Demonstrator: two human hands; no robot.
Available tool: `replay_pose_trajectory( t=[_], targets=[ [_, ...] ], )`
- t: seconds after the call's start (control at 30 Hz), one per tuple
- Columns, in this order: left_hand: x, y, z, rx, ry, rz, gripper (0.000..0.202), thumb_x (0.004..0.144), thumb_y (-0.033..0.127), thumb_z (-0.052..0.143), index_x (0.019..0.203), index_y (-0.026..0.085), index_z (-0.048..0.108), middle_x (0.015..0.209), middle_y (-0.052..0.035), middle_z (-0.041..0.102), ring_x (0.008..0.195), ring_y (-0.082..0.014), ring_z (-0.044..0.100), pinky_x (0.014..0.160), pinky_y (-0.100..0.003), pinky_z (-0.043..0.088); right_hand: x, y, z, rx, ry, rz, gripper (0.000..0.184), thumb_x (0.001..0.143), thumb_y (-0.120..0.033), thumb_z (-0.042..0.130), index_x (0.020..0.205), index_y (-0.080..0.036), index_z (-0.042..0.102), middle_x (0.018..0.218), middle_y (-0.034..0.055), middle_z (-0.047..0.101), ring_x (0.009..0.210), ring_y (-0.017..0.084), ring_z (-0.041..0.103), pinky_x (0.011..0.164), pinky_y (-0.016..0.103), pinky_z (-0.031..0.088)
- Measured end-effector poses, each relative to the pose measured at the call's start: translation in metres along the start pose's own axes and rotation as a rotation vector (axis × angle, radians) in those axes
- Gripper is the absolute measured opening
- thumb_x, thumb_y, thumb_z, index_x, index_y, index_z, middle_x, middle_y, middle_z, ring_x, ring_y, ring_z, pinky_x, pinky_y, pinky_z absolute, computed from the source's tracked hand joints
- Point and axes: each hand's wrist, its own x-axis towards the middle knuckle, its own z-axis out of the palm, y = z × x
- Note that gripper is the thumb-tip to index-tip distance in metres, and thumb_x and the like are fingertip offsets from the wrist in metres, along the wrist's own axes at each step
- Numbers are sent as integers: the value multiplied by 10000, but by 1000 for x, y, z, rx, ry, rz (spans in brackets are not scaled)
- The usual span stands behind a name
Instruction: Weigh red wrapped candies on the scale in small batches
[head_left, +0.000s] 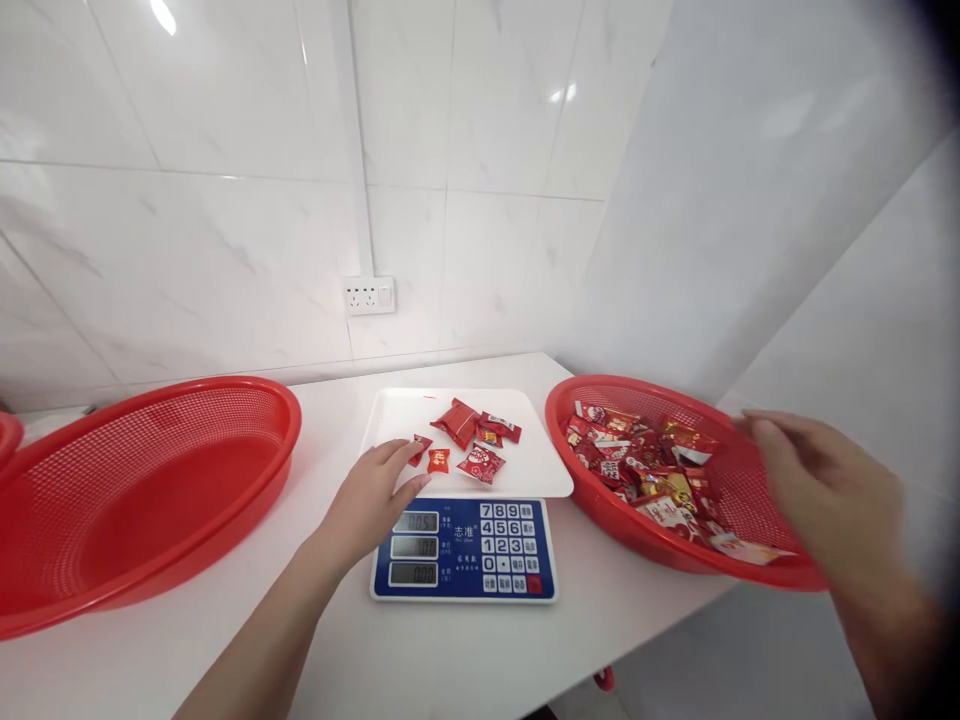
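My left hand (375, 492) reaches over the near left of the scale's white tray (405, 410), thumb and fingers apart. Its fingertips are at a small red wrapped packet (421, 450), which they partly cover. Close by on the tray lie a small orange-red packet (438, 461), a larger red packet (457, 423) and a patterned red packet (481, 464). My right hand (836, 485), slightly blurred, hovers over the right rim of a red basket (750, 490) with fingers stretched leftward. Nothing shows in it. Many red and gold snack packets (637, 460) fill that basket's left part.
The digital scale (465, 590) has a blue keypad panel facing me. A large red mesh basket (150, 500) stands on the left of the white table (450, 660). Behind is a tiled wall with a socket (369, 296); another wall borders the right.
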Motion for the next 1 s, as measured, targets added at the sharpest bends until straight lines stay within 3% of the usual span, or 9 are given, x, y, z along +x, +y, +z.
replay_pose_trajectory(
  t=[0.1, 0.17, 0.27, 0.47, 0.57, 0.67, 0.77, 0.87, 1.0],
  targets=[
    [8, 7, 5, 44, -28, 42, 451, 882, 472, 362, 1251, 242, 479, 1341, -82, 477, 1224, -230, 448, 990, -395, 395, -67, -9, 1, 161, 33, -168, 159, 874, -415, 420, 967, -442, 546, 939, 64, 637, 988, 294, 592, 888, 462, 464],
    [16, 10, 7, 72, -68, 69, 406, 876, 445, 389, 1200, 241, 524, 1323, -91, 488, 1187, -243, 480, 951, -401, 424, -105, 2, 19, 235, -192, -309, 155, 832, -388, 497, 949, -459, 569, 773, 49, 653, 841, 290, 633, 790, 463, 499],
    [29, 12, 10, 94, -103, 88, 298, 869, 357, 411, 1074, 244, 597, 1214, -70, 573, 1103, -238, 535, 862, -376, 472, -137, 23, 60, 249, -381, -226, 212, 842, -404, 471, 948, -333, 640, 694, 54, 654, 687, 239, 637, 695, 393, 528],
    [44, 5, 0, 136, -46, 33, 204, 833, 231, 440, 916, 237, 626, 1023, -22, 658, 948, -174, 591, 812, -281, 474, -126, 29, 110, 426, -465, 27, 366, 782, -506, 517, 865, -184, 671, 662, 49, 658, 612, 180, 622, 572, 260, 518],
    [29, -9, -31, 201, 91, -121, 225, 842, 282, 418, 966, 226, 597, 1040, -50, 649, 956, -209, 585, 791, -321, 477, -117, 31, 115, 460, -523, 121, 411, 744, -549, 527, 858, -183, 674, 647, 44, 657, 627, 191, 628, 603, 275, 526],
    [1, -29, -73, 322, 245, -365, 316, 854, 374, 362, 1026, 199, 561, 1106, -125, 613, 1007, -326, 552, 712, -436, 478, -114, 37, 117, 490, -558, 194, 419, 720, -557, 547, 869, -188, 680, 652, 48, 663, 639, 200, 632, 618, 288, 531],
    [-19, -43, -97, 444, 255, -556, 375, 858, 403, 325, 1060, 184, 555, 1105, -143, 612, 1033, -375, 538, 712, -490, 471, -115, 40, 118, 496, -591, 215, 415, 709, -551, 554, 878, -195, 683, 674, 54, 673, 671, 211, 641, 641, 299, 532],
    [-14, -38, -82, 421, 225, -493, 412, 859, 416, 350, 1081, 143, 564, 1117, -160, 616, 1090, -345, 527, 845, -491, 447, -115, 39, 119, 487, -616, 204, 397, 715, -536, 544, 879, -200, 678, 701, 57, 681, 689, 213, 643, 653, 302, 528],
    [26, 3, -21, 265, 70, -154, 540, 822, 555, 412, 1274, 261, 435, 1392, -46, 439, 1294, -214, 374, 1036, -366, 355, -116, 38, 121, 487, -614, 187, 363, 726, -506, 540, 873, -201, 671, 686, 49, 671, 676, 205, 632, 649, 299, 521]
  ],
)
